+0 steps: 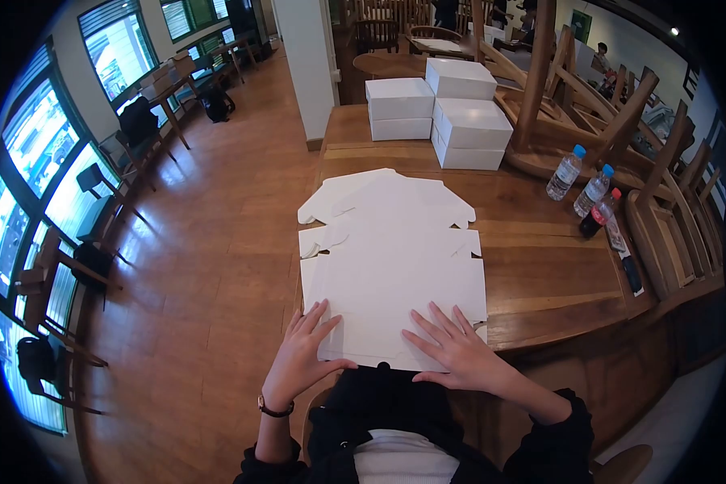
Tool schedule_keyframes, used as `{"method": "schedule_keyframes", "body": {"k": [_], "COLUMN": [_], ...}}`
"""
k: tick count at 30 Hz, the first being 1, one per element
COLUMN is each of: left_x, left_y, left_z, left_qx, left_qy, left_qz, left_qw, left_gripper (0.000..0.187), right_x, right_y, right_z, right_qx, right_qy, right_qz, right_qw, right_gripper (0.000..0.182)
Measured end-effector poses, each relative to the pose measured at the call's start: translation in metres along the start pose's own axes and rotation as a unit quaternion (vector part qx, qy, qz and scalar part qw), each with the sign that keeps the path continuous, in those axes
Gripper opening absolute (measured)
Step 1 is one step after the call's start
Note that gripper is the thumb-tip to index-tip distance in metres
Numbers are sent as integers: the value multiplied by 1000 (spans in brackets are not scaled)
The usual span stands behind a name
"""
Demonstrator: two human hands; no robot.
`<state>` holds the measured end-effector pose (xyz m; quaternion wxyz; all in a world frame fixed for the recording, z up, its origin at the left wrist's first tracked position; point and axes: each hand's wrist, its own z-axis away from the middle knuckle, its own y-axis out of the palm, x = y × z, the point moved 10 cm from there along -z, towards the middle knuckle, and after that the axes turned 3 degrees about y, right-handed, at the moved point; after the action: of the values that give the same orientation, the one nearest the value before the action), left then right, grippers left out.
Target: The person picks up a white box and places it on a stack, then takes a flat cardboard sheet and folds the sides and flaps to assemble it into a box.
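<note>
A stack of flat white cardboard box blanks (pixel 391 258) lies on the wooden table (pixel 540 274) in front of me. My left hand (pixel 302 355) rests flat on the near left corner of the top blank, fingers spread. My right hand (pixel 452 347) lies flat on the near right part of the same blank, fingers apart. Neither hand grips anything. A watch sits on my left wrist.
Three folded white boxes (pixel 448 109) stand stacked at the table's far end. Upturned wooden chairs (pixel 589 105) rest on the table to the right, with three bottles (pixel 589 189) beside them. Chairs, tables and windows line the left wall across the wooden floor (pixel 218 258).
</note>
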<state>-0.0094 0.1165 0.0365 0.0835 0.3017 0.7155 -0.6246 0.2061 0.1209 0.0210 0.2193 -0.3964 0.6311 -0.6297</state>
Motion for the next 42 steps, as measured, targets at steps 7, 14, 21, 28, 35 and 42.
{"method": "schedule_keyframes", "body": {"k": [7,14,21,28,35,42], "left_x": [0,0,-2,-20,-10,-26], "left_y": [3,-9,-10,-12,-18,-29], "left_z": [0,1,4,-3,-12,-18], "left_qx": [-38,-94,-122,-136,-81,-170], "left_qy": [-7,-7,34,77,25,111], "left_qz": [12,53,30,-27,146,51], "left_qw": [999,994,991,987,986,978], "left_gripper": [69,55,42,30,25,17], "right_x": [-1,-7,-11,-11,-9,3], "right_y": [0,-2,-2,-19,-43,-50], "right_z": [-2,0,-2,-7,-8,-9], "right_qx": [-34,-32,-49,-127,-115,-162], "right_qy": [9,2,32,9,28,-11], "right_qz": [14,0,-27,-33,-72,20], "right_qw": [999,999,998,991,990,986], "right_gripper": [68,67,62,37,23,29]}}
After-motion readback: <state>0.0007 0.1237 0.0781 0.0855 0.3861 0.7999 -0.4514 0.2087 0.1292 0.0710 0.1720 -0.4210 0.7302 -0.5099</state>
